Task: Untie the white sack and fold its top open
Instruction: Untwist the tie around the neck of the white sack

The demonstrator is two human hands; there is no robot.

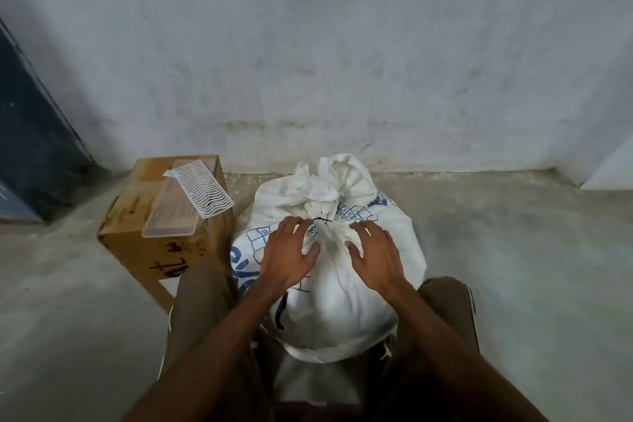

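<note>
Loosely spread fingers [301, 226] flank tied neck (dark cord) of bulging white sack [335, 284].

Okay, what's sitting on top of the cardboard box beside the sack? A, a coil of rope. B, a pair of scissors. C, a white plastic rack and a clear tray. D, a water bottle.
C: a white plastic rack and a clear tray lie on the cardboard box.

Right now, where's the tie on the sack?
Head view, centre: the dark tie cinches the white sack at its neck, between the fingertips of the left hand and right hand.
</note>
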